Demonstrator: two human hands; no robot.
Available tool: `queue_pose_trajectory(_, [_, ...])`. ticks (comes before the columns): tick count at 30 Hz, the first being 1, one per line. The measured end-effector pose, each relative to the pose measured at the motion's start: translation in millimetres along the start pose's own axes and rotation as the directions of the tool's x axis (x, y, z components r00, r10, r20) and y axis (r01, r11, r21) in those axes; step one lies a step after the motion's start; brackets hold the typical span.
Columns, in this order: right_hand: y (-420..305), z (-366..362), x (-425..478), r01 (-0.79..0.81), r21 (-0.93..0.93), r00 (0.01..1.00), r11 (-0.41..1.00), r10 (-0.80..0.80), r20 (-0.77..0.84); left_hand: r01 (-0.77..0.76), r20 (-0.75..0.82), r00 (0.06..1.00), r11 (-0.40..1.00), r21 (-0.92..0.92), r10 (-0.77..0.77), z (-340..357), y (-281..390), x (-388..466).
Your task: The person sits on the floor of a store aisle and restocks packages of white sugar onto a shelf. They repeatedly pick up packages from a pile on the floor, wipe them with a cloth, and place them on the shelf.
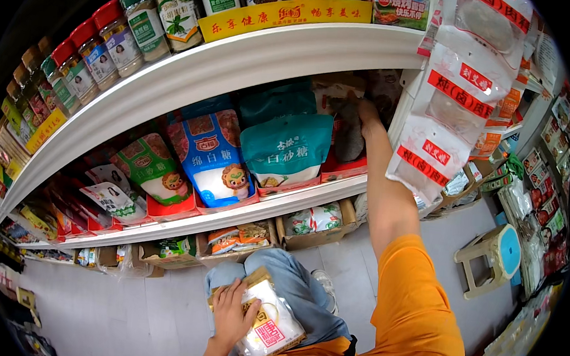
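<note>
My left hand [234, 309] lies over a white and gold plastic bag [267, 323] that rests on my lap, its fingers spread on the bag's upper part. My right arm reaches up into the right end of the middle shelf. There my right hand [367, 115] is beside a dark grey, rounded thing [349, 133] and a brown-topped bag [336, 87]; its fingers are mostly hidden. Left of it stand a teal bag of white sugar [287, 151], a blue bag of sugar [217, 158] and a green one [154, 169], in red trays.
Spice jars [177, 11] line the white shelf [274, 53] above. Hanging seasoning packets [448, 110] are close to my right arm. Cardboard boxes [344, 222] of packets stand under the lower shelf edge. A plastic stool [490, 259] stands on the floor at right.
</note>
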State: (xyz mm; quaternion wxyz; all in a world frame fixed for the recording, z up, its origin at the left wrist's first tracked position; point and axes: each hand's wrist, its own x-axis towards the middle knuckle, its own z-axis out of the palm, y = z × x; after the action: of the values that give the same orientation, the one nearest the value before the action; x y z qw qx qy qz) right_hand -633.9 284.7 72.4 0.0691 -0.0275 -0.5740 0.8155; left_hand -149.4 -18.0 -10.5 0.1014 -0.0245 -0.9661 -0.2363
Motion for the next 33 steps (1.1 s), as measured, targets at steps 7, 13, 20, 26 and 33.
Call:
queue_pose_trajectory(7, [4.7, 1.2, 18.7, 0.058, -0.746, 0.99, 0.664, -0.133, -0.042, 0.266, 0.282, 0.929, 0.962, -0.063, -0.239, -17.0, -18.8, 30.4])
queue_pose_trajectory(13, [-26.5, 2.4, -46.1, 0.086, -0.974, 0.915, 0.212, -0.404, -0.007, 0.411, 0.42, 0.868, 0.859, -0.306, -0.265, -35.5, -42.3, 34.0])
queue_pose_trajectory(20, [-3.0, -1.5, -261.9, 0.706, -0.683, 0.632, 0.188, -0.602, 0.488, 0.409, 0.265, 0.9, 0.88, -0.243, -0.345, -47.6, -32.8, 21.1])
queue_pose_trajectory(26, [24.2, -2.2, -404.0, 0.322, -0.65, 0.712, 0.689, 0.276, 0.645, 0.179, 0.04, 0.984, 0.961, -0.213, -0.174, -66.7, 11.7, 7.2])
queue_pose_trajectory(33, [-2.7, -30.6, -485.3, -0.103, -0.414, 0.587, 0.904, 0.392, 0.709, -0.382, -0.175, 0.915, 0.919, -0.094, 0.363, -136.0, 122.3, -20.5])
